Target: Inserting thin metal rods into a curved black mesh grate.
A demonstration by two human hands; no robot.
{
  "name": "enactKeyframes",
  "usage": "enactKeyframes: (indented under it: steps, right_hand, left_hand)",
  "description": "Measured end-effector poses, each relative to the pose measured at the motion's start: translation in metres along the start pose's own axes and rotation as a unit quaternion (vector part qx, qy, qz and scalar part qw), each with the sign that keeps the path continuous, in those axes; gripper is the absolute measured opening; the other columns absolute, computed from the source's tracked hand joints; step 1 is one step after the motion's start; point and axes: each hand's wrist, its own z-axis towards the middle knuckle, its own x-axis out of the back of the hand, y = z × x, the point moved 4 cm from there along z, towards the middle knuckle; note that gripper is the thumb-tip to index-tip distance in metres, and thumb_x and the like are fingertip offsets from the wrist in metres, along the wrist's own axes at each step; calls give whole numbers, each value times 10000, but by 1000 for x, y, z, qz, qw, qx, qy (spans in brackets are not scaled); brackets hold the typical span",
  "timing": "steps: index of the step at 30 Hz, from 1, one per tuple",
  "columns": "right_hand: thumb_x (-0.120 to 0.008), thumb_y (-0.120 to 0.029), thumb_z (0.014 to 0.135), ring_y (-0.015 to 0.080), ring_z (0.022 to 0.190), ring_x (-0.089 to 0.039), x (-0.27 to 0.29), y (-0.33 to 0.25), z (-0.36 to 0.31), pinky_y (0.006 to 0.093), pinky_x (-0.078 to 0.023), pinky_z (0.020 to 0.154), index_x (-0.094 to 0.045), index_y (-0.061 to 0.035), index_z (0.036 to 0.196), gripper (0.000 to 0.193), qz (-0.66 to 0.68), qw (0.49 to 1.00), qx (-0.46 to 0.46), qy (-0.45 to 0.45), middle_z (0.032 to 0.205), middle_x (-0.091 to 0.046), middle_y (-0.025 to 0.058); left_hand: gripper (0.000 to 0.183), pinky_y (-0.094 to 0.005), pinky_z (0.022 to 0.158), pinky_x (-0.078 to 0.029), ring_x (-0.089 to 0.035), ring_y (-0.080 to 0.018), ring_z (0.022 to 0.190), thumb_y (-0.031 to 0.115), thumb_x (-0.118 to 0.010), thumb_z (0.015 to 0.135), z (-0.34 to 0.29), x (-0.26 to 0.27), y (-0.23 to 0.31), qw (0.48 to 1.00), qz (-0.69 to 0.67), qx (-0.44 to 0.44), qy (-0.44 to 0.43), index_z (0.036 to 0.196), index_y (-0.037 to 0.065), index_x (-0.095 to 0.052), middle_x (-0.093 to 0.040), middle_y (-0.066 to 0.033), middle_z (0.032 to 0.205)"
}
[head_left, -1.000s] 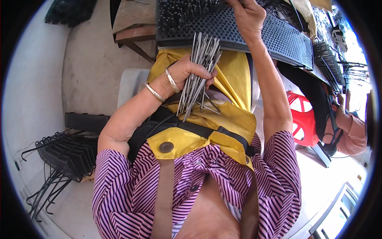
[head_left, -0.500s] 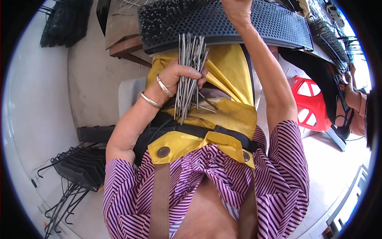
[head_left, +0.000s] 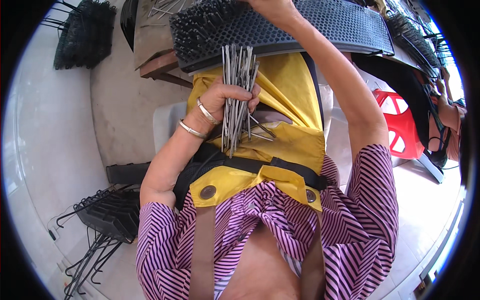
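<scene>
My left hand (head_left: 235,95) is closed around a bundle of thin grey metal rods (head_left: 232,122) held upright over my yellow apron (head_left: 295,150). A few of the rods slant out to the right below my fingers. My right hand (head_left: 275,11) reaches over a long black board full of round holes (head_left: 325,30), near its crowded left part. Its fingertips are cut off by the upper edge, so what they touch is hidden. Many short dark rods (head_left: 200,32) stand in the holes at the board's left end.
Loose rods lie on a brown table (head_left: 150,37) at the upper left. Racks of black hooked pieces (head_left: 85,37) hang at the far left, with black hooked parts (head_left: 107,215) lower down. A red stool (head_left: 400,125) and another person (head_left: 447,115) are at the right.
My right hand has moved left along the holed board, toward the standing rods. My left hand keeps its hold on the bundle. The whole view has shifted slightly.
</scene>
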Motion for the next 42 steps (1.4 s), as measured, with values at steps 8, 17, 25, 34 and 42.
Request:
enactKeyframes:
  steps: [8,17,25,34,42]
  right_hand:
    - [-625,-85,690,390,599,-535,-7,-25,19,431,-403,510,-529,33,647,158,-127,984,107,-66,609,-523,221]
    - [-629,-30,701,283,547,-563,-5,-29,-3,359,-426,511,-594,24,749,80,-67,993,-93,-19,617,-560,184]
    - [-673,-127,774,81,585,-585,-5,-47,-95,199,-457,533,-652,27,809,159,302,864,-386,-112,687,-638,64]
    - [-612,-96,821,148,720,-628,10,-36,-94,253,-524,662,-618,26,875,133,313,864,-389,-60,812,-647,96]
    - [-590,-61,833,99,681,-606,18,-55,-87,207,-493,604,-600,23,913,117,286,904,-319,3,812,-659,108]
  left_hand:
    - [484,-337,631,-472,-541,-203,682,-21,-577,680,-2,0,1,1000,9,-4,-13,1146,23,-451,-525,-98,811]
    - [448,-310,590,-512,-586,-213,654,-47,-615,641,0,-1,2,999,-22,-13,-19,1071,6,-501,-567,-120,776]
    - [346,-297,599,-515,-607,-208,641,-45,-627,637,-2,-4,4,999,26,-18,7,974,-3,-560,-601,-107,765]
    - [428,-299,593,-485,-588,-214,639,13,-615,637,-6,-10,4,996,87,-16,7,1055,23,-526,-597,-107,797]
    - [388,-287,584,-493,-592,-199,640,-39,-601,675,-2,2,2,998,58,-19,24,1052,14,-526,-594,-120,786]
